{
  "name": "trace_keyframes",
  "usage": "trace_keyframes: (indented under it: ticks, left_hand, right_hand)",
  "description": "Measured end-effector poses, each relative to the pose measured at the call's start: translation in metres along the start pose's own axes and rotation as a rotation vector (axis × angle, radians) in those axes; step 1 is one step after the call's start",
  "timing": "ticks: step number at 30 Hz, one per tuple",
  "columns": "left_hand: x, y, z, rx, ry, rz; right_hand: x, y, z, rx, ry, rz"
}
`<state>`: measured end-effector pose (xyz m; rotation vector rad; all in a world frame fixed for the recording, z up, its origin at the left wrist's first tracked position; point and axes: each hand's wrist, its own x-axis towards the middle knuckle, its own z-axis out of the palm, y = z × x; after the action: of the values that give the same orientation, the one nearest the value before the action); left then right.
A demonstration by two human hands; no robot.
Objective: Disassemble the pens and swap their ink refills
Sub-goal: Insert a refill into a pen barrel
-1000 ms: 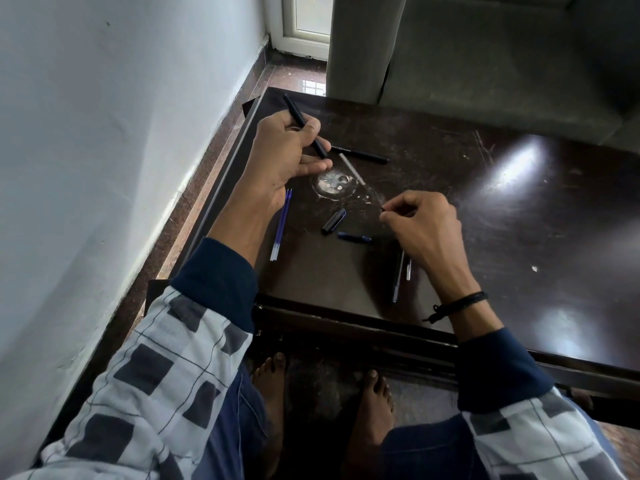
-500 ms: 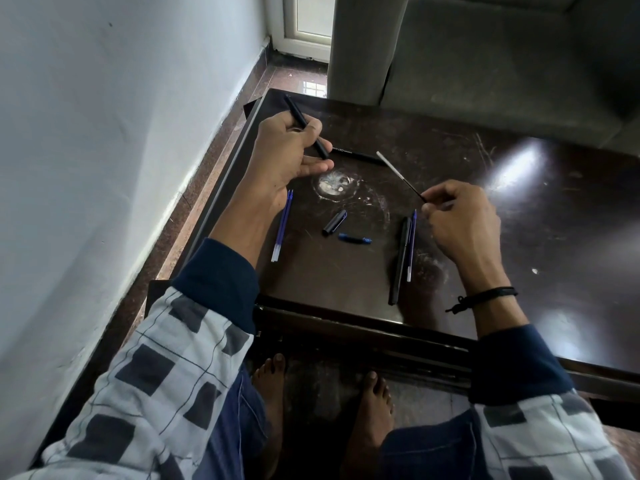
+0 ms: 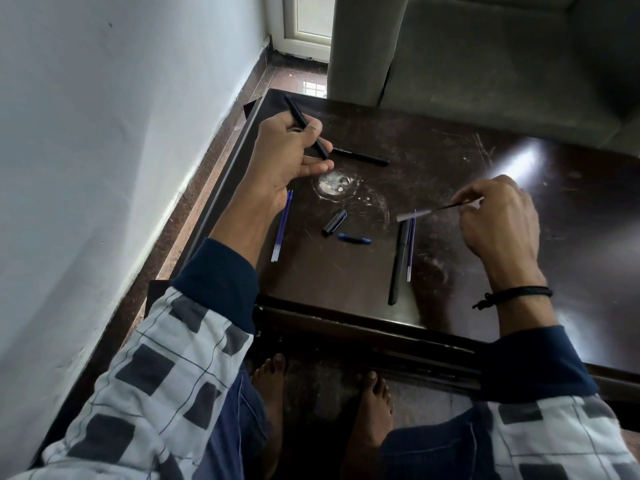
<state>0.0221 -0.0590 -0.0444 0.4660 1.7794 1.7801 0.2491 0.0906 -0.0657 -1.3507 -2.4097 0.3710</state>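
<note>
My left hand (image 3: 289,157) grips an empty black pen barrel (image 3: 306,126) above the far left of the dark table (image 3: 467,161). My right hand (image 3: 498,216) pinches a thin black refill (image 3: 427,213) by one end; its pale end points left, just above a black pen body (image 3: 398,261) and a blue refill (image 3: 410,247) lying side by side. Two blue refills (image 3: 282,226) lie by my left wrist. A black cap (image 3: 334,222) and a blue cap (image 3: 355,239) sit in the middle. Another black pen (image 3: 362,156) lies beyond my left hand.
A white wall (image 3: 104,168) runs along the left, close to the table's edge. A grey sofa (image 3: 485,57) stands behind the table. My bare feet (image 3: 270,382) are on the floor under the near edge. A white scuff ring (image 3: 334,185) marks the tabletop.
My right hand pulled the black refill out of the barrel, swung it right and lowered it toward the pen body and blue refill. My left hand has kept still with the barrel.
</note>
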Motion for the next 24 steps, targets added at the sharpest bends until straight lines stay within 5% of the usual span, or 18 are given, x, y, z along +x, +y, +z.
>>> trace_keyframes:
  ticks: [24]
  left_hand:
    - [0.002,-0.001,-0.001,0.002,0.004,0.003]
  right_hand:
    - [0.003,0.005,0.000,-0.003,-0.120,-0.105]
